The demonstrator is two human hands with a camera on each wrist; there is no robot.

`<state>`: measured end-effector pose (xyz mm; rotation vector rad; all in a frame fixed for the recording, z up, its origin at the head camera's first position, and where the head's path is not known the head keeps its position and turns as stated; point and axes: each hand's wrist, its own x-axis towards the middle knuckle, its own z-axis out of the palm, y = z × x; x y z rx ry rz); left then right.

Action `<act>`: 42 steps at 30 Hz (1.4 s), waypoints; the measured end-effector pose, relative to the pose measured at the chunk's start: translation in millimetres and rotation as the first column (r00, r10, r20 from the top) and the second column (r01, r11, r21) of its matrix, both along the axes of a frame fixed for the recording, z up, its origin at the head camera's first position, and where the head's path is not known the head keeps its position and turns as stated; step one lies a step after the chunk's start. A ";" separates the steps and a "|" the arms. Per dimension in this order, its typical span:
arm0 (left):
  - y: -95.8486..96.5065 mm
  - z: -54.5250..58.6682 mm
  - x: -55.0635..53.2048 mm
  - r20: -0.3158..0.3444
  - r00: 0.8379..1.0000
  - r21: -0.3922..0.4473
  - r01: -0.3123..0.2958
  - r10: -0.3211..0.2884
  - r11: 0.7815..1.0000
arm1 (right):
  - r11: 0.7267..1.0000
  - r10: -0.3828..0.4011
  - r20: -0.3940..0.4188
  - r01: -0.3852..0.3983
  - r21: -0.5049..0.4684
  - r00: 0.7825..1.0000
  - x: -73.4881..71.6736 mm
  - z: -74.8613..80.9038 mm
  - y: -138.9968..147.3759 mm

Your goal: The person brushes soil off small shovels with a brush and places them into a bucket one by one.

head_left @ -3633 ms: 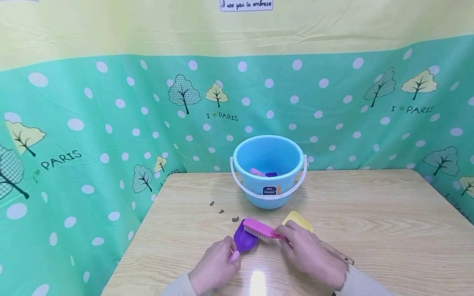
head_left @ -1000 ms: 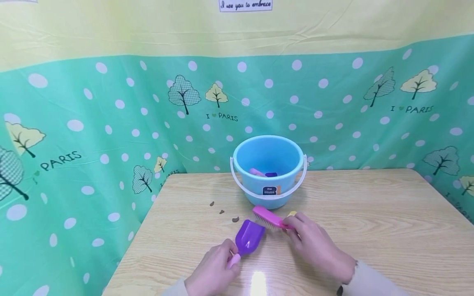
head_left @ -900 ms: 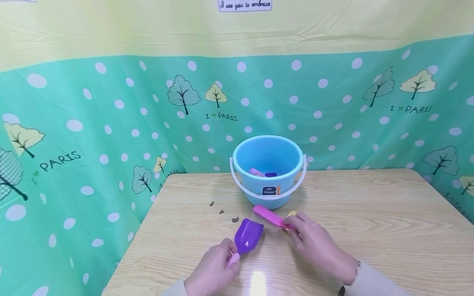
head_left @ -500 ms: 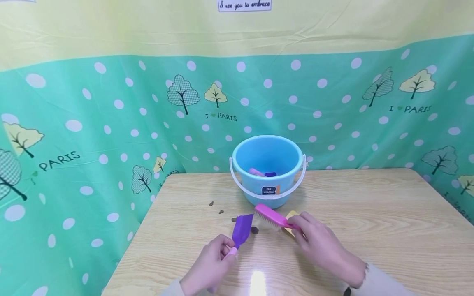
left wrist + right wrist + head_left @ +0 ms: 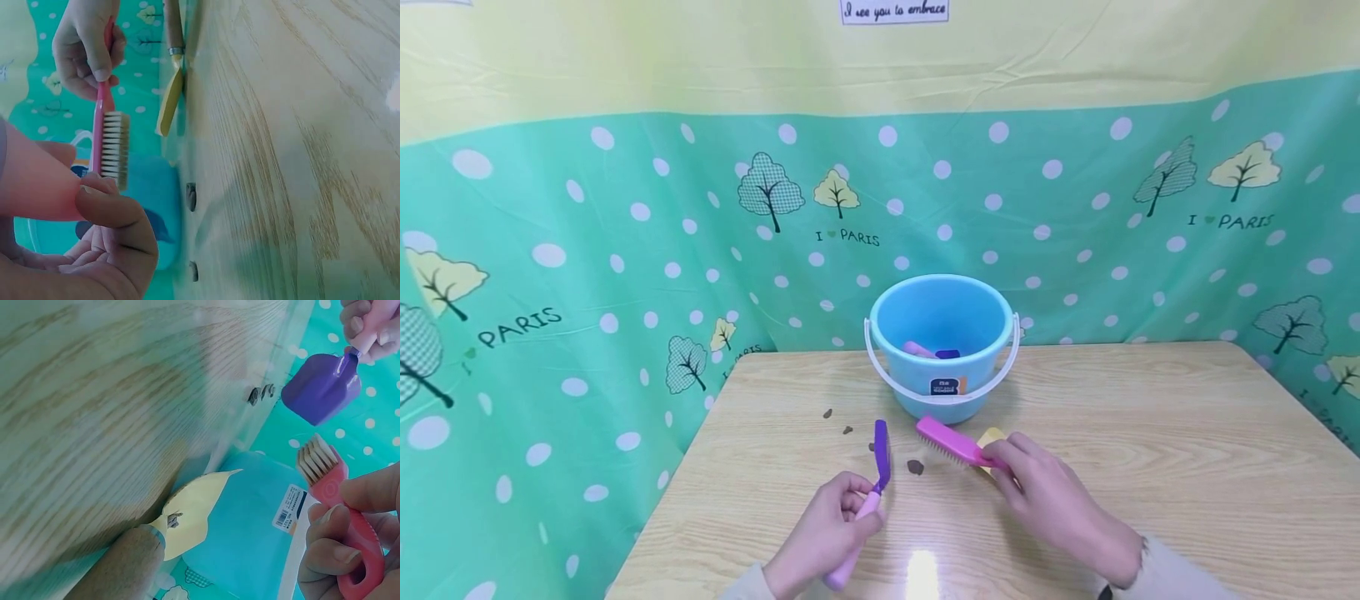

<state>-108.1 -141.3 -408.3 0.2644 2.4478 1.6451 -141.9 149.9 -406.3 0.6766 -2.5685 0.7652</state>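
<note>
My left hand [image 5: 823,525] grips the pink handle of a small toy shovel [image 5: 882,454]. Its purple blade is tipped on edge above the table; the left wrist view barely shows the blade. Just right of the blade a dark clump [image 5: 915,467] lies on the wood. My right hand [image 5: 1063,504] holds a pink brush [image 5: 946,437] by its handle, bristles toward the table and apart from the shovel. Below the brush lies a yellow scoop [image 5: 194,515] with a wooden handle, partly hidden by that hand in the head view. A dark bit [image 5: 173,520] sits on it.
A light blue bucket [image 5: 917,379] with a white handle stands behind the hands, a pink and purple item [image 5: 919,350] inside. Several smaller dark bits [image 5: 847,430] lie left of it on the wooden table [image 5: 1150,467]. A green dotted cloth [image 5: 820,308] hangs behind.
The left hand has turned the shovel from lying face up to standing on edge, and a dark clump now shows beside it. Over the longer span, the brush moved off the blade to the right.
</note>
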 end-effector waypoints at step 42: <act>8.6 -3.3 2.1 0.035 0.999 0.142 0.020 -0.025 0.990 | 0.978 0.194 -0.106 -0.201 -0.056 0.975 16.6 -8.9 -30.8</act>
